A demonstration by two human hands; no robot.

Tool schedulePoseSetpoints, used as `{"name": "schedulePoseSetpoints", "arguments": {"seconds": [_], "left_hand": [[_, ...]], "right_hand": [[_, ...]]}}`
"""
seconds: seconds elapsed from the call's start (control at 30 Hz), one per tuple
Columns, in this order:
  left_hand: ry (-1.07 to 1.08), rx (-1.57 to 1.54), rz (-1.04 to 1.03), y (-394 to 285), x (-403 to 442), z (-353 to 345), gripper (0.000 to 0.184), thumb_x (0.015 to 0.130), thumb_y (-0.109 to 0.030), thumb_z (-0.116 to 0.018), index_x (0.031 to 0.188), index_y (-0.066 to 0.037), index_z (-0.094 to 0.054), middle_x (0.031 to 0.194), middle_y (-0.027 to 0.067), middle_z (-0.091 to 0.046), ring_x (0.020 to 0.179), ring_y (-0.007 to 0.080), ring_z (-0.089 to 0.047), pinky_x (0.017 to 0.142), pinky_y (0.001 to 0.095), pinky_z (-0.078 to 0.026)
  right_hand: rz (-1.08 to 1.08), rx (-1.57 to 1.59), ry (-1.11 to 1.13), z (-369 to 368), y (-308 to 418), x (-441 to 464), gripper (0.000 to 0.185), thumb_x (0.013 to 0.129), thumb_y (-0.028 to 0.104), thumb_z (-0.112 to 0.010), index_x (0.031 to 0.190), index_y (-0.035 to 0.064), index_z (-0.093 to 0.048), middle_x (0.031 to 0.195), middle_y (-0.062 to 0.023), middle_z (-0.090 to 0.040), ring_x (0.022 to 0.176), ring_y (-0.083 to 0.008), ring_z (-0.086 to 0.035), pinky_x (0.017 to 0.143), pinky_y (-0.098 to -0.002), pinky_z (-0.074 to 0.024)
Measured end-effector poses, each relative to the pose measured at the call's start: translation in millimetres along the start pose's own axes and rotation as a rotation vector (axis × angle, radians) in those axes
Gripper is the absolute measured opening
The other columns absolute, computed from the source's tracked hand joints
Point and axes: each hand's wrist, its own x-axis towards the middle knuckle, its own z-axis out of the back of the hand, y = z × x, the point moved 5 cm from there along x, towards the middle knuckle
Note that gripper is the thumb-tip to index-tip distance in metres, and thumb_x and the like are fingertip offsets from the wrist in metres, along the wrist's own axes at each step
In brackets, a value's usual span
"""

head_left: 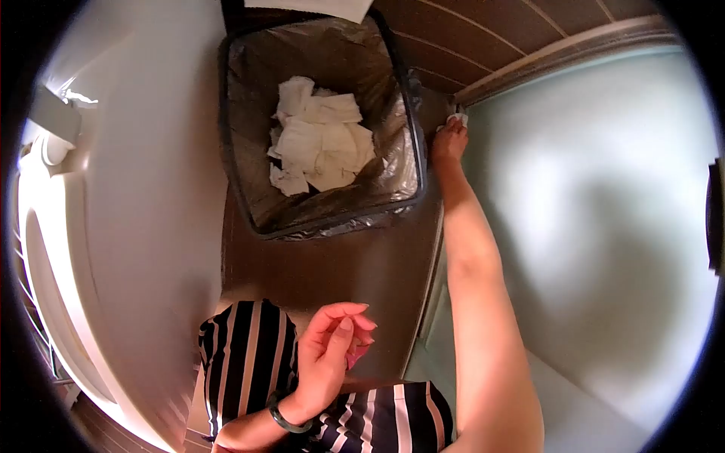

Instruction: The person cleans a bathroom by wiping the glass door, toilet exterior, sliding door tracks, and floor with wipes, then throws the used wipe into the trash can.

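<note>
My right arm reaches far forward along a frosted glass panel [589, 219]. At the panel's far lower corner, my right hand [451, 143] is closed on a crumpled white tissue [458, 118] and presses it near the frame. My left hand [326, 359], with a dark bangle [287, 415] at the wrist, hovers over my lap. Its fingers curl loosely toward the thumb. A small bit of bright pink [359, 353] shows by those fingers; whether it is held I cannot tell.
Ahead stands a square bin [249, 215] lined with a dark plastic bag, with crumpled white paper [321, 143] inside. A smooth white surface [151, 226] rises on the left. Brown tiles [453, 38] line the far wall. My knees, in striped cloth [245, 355], are bent below me.
</note>
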Motion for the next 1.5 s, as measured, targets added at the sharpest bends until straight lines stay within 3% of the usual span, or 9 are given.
{"name": "schedulePoseSetpoints", "arguments": {"seconds": [0.03,0.1,0.17,0.23,0.27,0.67,1.03,1.3,1.5], "left_hand": [[0.002,-0.008,-0.015,0,0,-1,0.020,0.100,-0.010,-0.044,0.114,0.000,-0.054,0.094,0.0063,-0.062,0.078,0.0105,-0.056,0.073,0.0229,-0.047],[0.010,-0.003,-0.029,0,1,-1,0.020,0.100,-0.010,-0.044,0.114,0.000,-0.054,0.094,0.0066,-0.062,0.078,0.0109,-0.056,0.073,0.0236,-0.048],[0.013,-0.008,-0.031,-4,-2,-1,0.020,0.100,-0.010,-0.045,0.114,0.000,-0.054,0.094,0.0069,-0.061,0.078,0.0112,-0.056,0.073,0.0243,-0.048],[0.010,0.046,-0.101,-9,-2,0,0.019,0.100,-0.010,-0.045,0.114,0.000,-0.054,0.094,0.0071,-0.061,0.077,0.0112,-0.056,0.074,0.0246,-0.048],[0.017,0.033,-0.099,-10,-3,0,0.019,0.100,-0.010,-0.046,0.114,0.000,-0.054,0.094,0.0068,-0.062,0.077,0.0111,-0.056,0.074,0.0240,-0.048],[0.079,0.145,-0.057,-9,-18,7,0.020,0.100,-0.013,-0.046,0.114,-0.004,-0.057,0.095,0.0032,-0.061,0.081,0.0092,-0.055,0.076,0.0237,-0.046],[0.234,0.276,0.051,-12,-51,5,0.021,0.099,-0.014,-0.048,0.115,-0.003,-0.057,0.094,0.0030,-0.061,0.078,0.0092,-0.055,0.070,0.0205,-0.042],[0.342,0.244,0.129,-14,-67,-1,0.023,0.101,-0.012,-0.041,0.116,-0.002,-0.057,0.095,0.0047,-0.063,0.073,0.0067,-0.054,0.061,0.0198,-0.044],[0.383,0.277,0.177,-49,-67,25,0.024,0.101,-0.014,-0.042,0.117,-0.004,-0.057,0.098,0.0028,-0.063,0.080,0.0071,-0.055,0.069,0.0200,-0.042]], "right_hand": [[-0.123,0.200,-0.022,1,-3,-7,0.039,0.089,0.021,-0.053,0.122,0.0009,-0.053,0.122,-0.0138,-0.056,0.104,-0.0311,-0.054,0.080,-0.0413,-0.0480],[0.078,-0.353,0.195,35,21,-14,0.039,0.088,0.019,-0.054,0.121,-0.0002,-0.053,0.119,-0.0138,-0.057,0.099,-0.0303,-0.055,0.080,-0.0413,-0.0476],[0.174,-0.350,-0.112,26,11,-37,0.039,0.087,0.019,-0.054,0.121,-0.0015,-0.052,0.117,-0.0145,-0.056,0.097,-0.0302,-0.055,0.080,-0.0411,-0.0473],[0.117,-0.360,-0.081,41,13,-58,0.040,0.086,0.017,-0.055,0.121,-0.0025,-0.052,0.117,-0.0148,-0.056,0.094,-0.0308,-0.055,0.080,-0.0411,-0.0474],[0.035,-0.310,0.203,48,13,-69,0.042,0.089,0.011,-0.051,0.127,-0.0076,-0.051,0.130,-0.0149,-0.054,0.108,-0.0282,-0.053,0.095,-0.0352,-0.0391],[-0.162,-0.150,0.093,122,-9,-282,0.047,0.083,0.003,-0.055,0.128,-0.0068,-0.049,0.126,-0.0180,-0.055,0.104,-0.0319,-0.054,0.091,-0.0382,-0.0459],[-0.443,-0.077,0.452,216,6,-475,0.052,0.087,0.000,-0.048,0.137,-0.0078,-0.037,0.134,-0.0210,-0.048,0.119,-0.0360,-0.047,0.103,-0.0417,-0.0392],[-0.603,-0.283,0.742,239,20,-506,0.039,0.087,0.004,-0.053,0.125,-0.0056,-0.053,0.122,-0.0168,-0.058,0.104,-0.0318,-0.058,0.090,-0.0361,-0.0484],[-0.819,0.174,0.802,323,38,-476,0.031,0.085,0.002,-0.055,0.115,-0.0041,-0.061,0.101,-0.0121,-0.068,0.083,-0.0213,-0.065,0.072,-0.0312,-0.0531]]}}
